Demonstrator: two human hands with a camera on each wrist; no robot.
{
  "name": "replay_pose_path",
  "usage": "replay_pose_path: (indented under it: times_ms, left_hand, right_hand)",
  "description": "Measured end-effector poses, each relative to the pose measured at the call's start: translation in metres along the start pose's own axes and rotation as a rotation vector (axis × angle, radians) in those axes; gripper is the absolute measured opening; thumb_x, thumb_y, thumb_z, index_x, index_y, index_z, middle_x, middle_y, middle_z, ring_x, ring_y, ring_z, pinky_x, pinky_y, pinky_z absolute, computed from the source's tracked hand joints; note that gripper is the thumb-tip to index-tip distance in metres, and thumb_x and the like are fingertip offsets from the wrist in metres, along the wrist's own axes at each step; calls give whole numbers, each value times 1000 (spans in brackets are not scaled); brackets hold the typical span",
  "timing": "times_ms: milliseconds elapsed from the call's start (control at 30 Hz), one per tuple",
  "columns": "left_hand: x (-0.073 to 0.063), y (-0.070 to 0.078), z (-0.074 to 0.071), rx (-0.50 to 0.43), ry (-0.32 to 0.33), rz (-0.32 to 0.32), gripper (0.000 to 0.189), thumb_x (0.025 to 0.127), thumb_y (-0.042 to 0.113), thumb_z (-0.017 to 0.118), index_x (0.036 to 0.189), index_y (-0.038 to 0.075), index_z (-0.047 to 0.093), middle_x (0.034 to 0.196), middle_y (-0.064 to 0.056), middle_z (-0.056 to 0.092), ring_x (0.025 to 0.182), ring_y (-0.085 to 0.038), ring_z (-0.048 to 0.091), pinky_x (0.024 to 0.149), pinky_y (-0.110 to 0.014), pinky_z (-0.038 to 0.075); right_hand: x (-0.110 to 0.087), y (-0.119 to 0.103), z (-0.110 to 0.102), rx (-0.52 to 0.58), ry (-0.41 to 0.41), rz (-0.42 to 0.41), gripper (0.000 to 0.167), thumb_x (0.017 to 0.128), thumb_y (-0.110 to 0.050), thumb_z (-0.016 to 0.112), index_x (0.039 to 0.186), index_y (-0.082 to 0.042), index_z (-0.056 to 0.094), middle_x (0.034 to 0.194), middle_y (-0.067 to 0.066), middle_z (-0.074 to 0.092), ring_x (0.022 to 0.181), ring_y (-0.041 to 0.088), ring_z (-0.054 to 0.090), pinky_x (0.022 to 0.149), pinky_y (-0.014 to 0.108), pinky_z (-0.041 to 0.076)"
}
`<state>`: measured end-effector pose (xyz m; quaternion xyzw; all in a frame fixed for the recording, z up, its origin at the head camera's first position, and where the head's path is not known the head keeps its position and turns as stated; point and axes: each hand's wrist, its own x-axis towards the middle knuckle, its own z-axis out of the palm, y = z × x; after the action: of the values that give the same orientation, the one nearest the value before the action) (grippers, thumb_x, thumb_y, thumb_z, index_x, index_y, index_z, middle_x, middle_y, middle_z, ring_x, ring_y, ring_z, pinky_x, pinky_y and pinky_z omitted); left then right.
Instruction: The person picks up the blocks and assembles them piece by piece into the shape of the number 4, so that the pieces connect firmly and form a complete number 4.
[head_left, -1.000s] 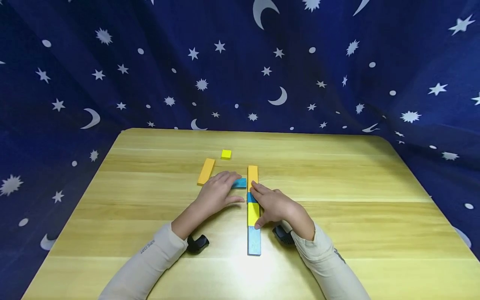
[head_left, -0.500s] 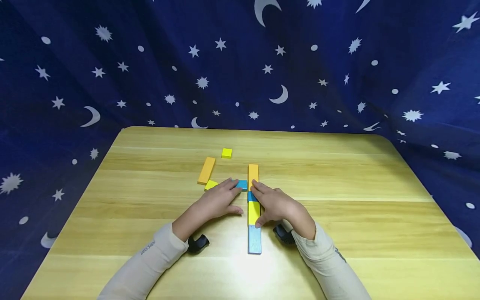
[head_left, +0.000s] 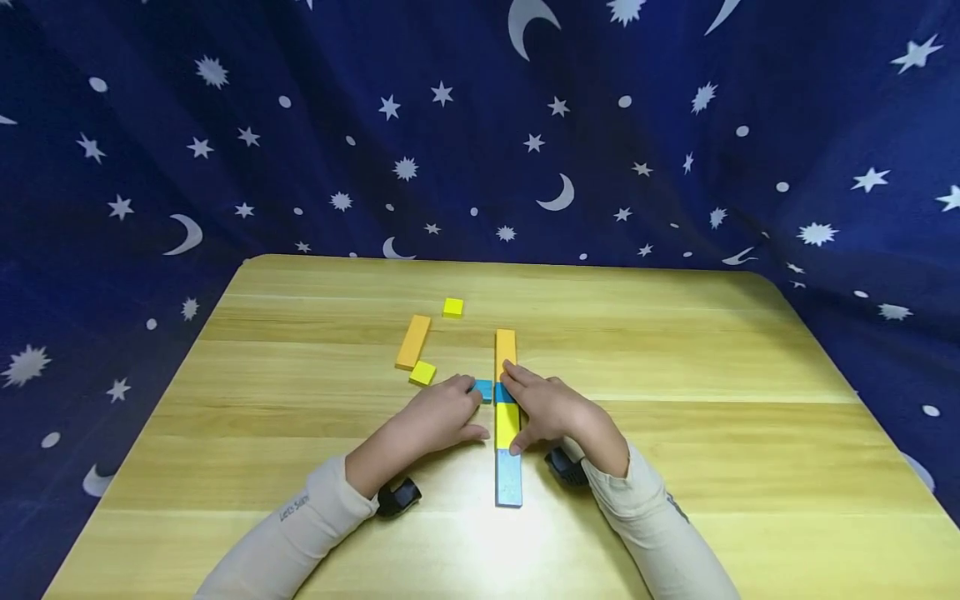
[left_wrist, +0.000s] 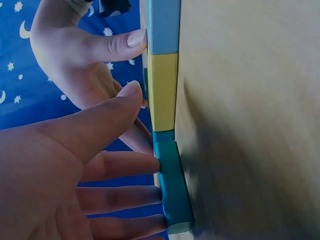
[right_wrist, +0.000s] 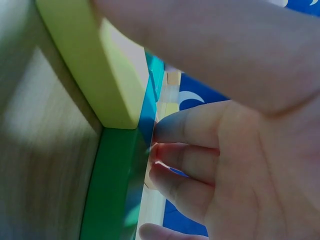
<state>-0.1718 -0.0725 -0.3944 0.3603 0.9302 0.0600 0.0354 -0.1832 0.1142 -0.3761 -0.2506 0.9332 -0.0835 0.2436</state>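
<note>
Down the middle of the table runs a straight row of flat blocks: an orange block (head_left: 506, 346) at the far end, a blue block (head_left: 505, 393), a yellow block (head_left: 507, 425) and a light blue block (head_left: 508, 479). My left hand (head_left: 435, 418) touches a small blue block (head_left: 483, 391) with extended fingertips, its near end right at the row's left side. My right hand (head_left: 555, 410) rests over the row, fingertips near the orange and blue blocks, thumb by the yellow one. Beneath it, the right wrist view shows a green block (right_wrist: 111, 180) that the head view hides.
Left of the row lie a loose orange block (head_left: 413, 342), a yellow block (head_left: 422, 372) close by its near end, and a small yellow block (head_left: 453, 308) farther back. A dark blue curtain (head_left: 480, 125) with stars and moons hangs behind the wooden table (head_left: 697, 467).
My left hand has slid the small blue block nearer along the row, from beside the orange block to beside the blue one. A yellow block at left became uncovered. My right hand stayed put.
</note>
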Motion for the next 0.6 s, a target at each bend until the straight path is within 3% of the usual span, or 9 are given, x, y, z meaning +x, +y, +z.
replay_pose_path:
  times_ms: [333, 600]
  left_hand:
    - [-1, 1, 2, 37, 22, 3, 49, 81, 50, 61, 103, 6, 64, 114, -14, 58, 108, -30, 57, 85, -37, 51]
    - [1, 2, 5, 79, 40, 22, 49, 81, 50, 61, 102, 6, 64, 111, -13, 60, 101, -24, 59, 79, -34, 52]
  right_hand:
    - [2, 0, 0, 5, 6, -13, 102, 66, -42, 77, 143, 0, 23, 153, 13, 11, 140, 27, 15, 104, 49, 28]
    - [1, 0, 0, 5, -1, -3, 102, 67, -42, 77, 143, 0, 23, 153, 13, 11, 140, 27, 16, 104, 49, 29]
